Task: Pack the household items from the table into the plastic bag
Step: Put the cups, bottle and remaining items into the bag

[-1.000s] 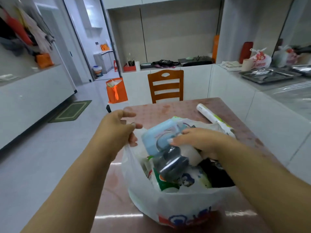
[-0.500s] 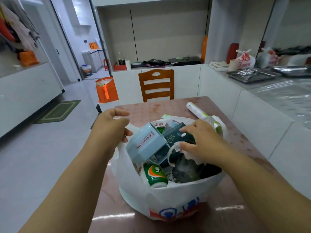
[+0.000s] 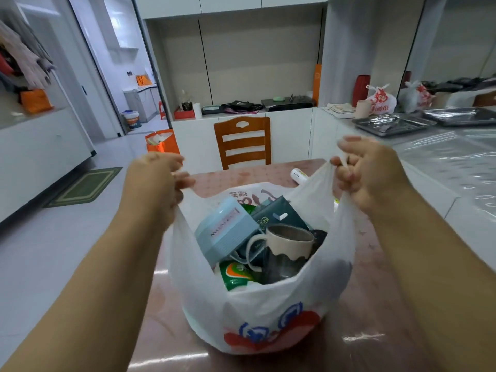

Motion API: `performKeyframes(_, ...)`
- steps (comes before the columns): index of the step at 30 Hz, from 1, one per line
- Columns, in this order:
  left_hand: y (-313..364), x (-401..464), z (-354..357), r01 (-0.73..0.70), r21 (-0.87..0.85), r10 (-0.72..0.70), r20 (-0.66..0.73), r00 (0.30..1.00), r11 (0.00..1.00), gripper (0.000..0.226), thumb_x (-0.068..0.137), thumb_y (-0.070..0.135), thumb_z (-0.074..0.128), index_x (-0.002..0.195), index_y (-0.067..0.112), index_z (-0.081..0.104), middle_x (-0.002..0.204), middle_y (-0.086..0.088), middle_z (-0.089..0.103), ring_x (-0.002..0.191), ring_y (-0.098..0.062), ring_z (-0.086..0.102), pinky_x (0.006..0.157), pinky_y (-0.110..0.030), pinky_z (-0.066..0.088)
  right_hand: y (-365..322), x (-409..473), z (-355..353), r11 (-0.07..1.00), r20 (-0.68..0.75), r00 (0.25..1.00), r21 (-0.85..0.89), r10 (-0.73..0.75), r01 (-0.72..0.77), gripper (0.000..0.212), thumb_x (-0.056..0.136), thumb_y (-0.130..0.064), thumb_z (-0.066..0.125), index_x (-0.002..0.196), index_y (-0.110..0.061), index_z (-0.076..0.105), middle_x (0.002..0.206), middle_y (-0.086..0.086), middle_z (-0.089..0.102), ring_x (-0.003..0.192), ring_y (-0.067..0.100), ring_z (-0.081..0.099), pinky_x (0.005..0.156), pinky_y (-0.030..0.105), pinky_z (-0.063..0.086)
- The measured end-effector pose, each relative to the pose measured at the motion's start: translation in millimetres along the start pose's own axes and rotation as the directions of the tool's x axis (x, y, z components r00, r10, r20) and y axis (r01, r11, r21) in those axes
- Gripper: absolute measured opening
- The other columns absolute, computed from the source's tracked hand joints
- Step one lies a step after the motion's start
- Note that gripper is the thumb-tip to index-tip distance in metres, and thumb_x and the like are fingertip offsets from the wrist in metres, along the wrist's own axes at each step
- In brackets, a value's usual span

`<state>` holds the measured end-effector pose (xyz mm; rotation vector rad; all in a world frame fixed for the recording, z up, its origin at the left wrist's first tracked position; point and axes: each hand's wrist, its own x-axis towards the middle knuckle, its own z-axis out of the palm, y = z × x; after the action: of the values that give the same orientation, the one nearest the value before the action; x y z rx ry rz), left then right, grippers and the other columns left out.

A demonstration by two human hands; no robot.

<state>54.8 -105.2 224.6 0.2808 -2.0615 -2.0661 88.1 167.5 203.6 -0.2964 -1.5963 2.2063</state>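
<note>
A white plastic bag [image 3: 257,312] with a red and blue print stands on the reddish table [image 3: 375,331]. My left hand [image 3: 158,183] grips its left handle and my right hand [image 3: 367,170] grips its right handle, both pulled up and apart. Inside the bag lie a light blue box [image 3: 225,232], a cream mug [image 3: 290,242], a dark teal packet [image 3: 279,213] and a green and orange pack [image 3: 236,275]. A white roll [image 3: 299,176] lies on the table behind the bag, partly hidden by the right handle.
A wooden chair [image 3: 243,142] stands at the table's far end. A white counter [image 3: 442,167] with metal trays [image 3: 391,124] runs along the right. An orange bag [image 3: 161,142] and a green mat [image 3: 86,186] are on the floor to the left.
My right hand left the items inside the bag and took the right handle. Both hands rose and drew the handles up and apart; the mug now shows at the top.
</note>
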Motion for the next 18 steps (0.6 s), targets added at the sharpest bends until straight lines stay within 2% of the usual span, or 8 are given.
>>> performKeyframes(4, 47, 27, -2, 0.056, -0.183, -0.062, -0.028, 0.998, 0.982, 0.020, 0.087, 0.009, 0.047, 0.094, 0.014, 0.065, 0.093, -0.013, 0.064, 0.063, -0.012, 0.072, 0.031, -0.012, 0.033, -41, 13, 10, 0.993, 0.089, 0.990, 0.040, -0.111, 0.108, 0.036, 0.077, -0.032, 0.058, 0.107, -0.016, 0.048, 0.088, 0.015, 0.059, 0.041, 0.008, 0.044, 0.037, 0.018, 0.033)
performKeyframes(8, 47, 42, 11, 0.126, -0.167, -0.119, 0.052, 0.992, 0.978, 0.021, 0.082, 0.009, 0.052, 0.101, 0.007, 0.061, 0.103, -0.015, 0.058, 0.057, -0.014, 0.072, 0.028, -0.012, 0.031, -45, 21, 10, 0.999, 0.115, 0.993, 0.014, -0.038, 0.036, 0.044, 0.077, -0.047, 0.060, 0.112, -0.023, 0.049, 0.105, 0.020, 0.060, 0.048, 0.010, 0.049, 0.038, 0.017, 0.036)
performKeyframes(10, 17, 42, 21, 0.188, -0.054, -0.181, 0.113, 0.977, 0.981, 0.021, 0.083, 0.008, 0.052, 0.103, 0.006, 0.057, 0.098, -0.013, 0.060, 0.048, -0.011, 0.068, 0.029, -0.012, 0.034, -21, 20, 12, 0.989, 0.086, 0.993, -0.137, 0.077, -0.065, 0.047, 0.085, -0.053, 0.053, 0.119, -0.021, 0.048, 0.108, 0.019, 0.059, 0.053, 0.013, 0.048, 0.039, 0.018, 0.035)
performKeyframes(12, -14, 42, 28, 0.245, 0.063, -0.253, 0.183, 0.950, 0.967, 0.021, 0.086, 0.010, 0.050, 0.106, 0.006, 0.057, 0.100, -0.012, 0.061, 0.061, -0.012, 0.066, 0.041, -0.017, 0.047, 4, 18, 15, 0.918, 0.045, 0.986, -0.373, 0.160, -0.132, 0.048, 0.092, -0.055, 0.044, 0.120, -0.016, 0.047, 0.112, 0.015, 0.059, 0.060, 0.017, 0.051, 0.047, 0.024, 0.039)
performKeyframes(14, -27, 50, 30, 0.267, 0.101, -0.280, 0.160, 0.947, 0.958, 0.019, 0.089, 0.012, 0.048, 0.103, 0.006, 0.060, 0.100, -0.011, 0.062, 0.073, -0.015, 0.061, 0.078, -0.029, 0.055, 20, 19, 15, 0.741, -0.021, 0.999, -0.670, 0.041, -0.045, 0.050, 0.093, -0.056, 0.041, 0.119, -0.014, 0.048, 0.119, 0.012, 0.058, 0.080, 0.024, 0.057, 0.066, 0.031, 0.043)
performKeyframes(15, -26, 54, 29, 0.271, 0.086, -0.281, 0.147, 0.948, 0.959, 0.016, 0.088, 0.013, 0.050, 0.099, 0.007, 0.060, 0.096, -0.011, 0.062, 0.074, -0.017, 0.061, 0.079, -0.031, 0.055, 24, 17, 14, 0.534, -0.056, 0.986, -0.845, -0.158, 0.038, 0.049, 0.092, -0.055, 0.043, 0.119, -0.014, 0.049, 0.119, 0.011, 0.057, 0.090, 0.025, 0.055, 0.073, 0.031, 0.039)
performKeyframes(17, -23, 58, 26, 0.271, 0.062, -0.278, 0.143, 0.950, 0.960, 0.014, 0.084, 0.015, 0.054, 0.095, 0.008, 0.060, 0.089, -0.012, 0.063, 0.073, -0.018, 0.061, 0.049, -0.024, 0.050, 33, 0, 27, 0.209, 0.100, 0.799, -0.939, -0.593, 0.272, 0.044, 0.089, -0.051, 0.047, 0.116, -0.017, 0.054, 0.115, 0.008, 0.058, 0.095, 0.020, 0.050, 0.075, 0.026, 0.033)
performKeyframes(18, -22, 59, 25, 0.269, 0.050, -0.273, 0.146, 0.951, 0.962, 0.016, 0.083, 0.015, 0.056, 0.096, 0.008, 0.060, 0.088, -0.013, 0.064, 0.072, -0.018, 0.062, 0.040, -0.020, 0.045, 38, -13, 43, 0.214, 0.210, 0.764, -0.885, -0.610, 0.413, 0.044, 0.088, -0.053, 0.043, 0.116, -0.022, 0.054, 0.116, 0.002, 0.058, 0.096, 0.015, 0.049, 0.075, 0.021, 0.033)
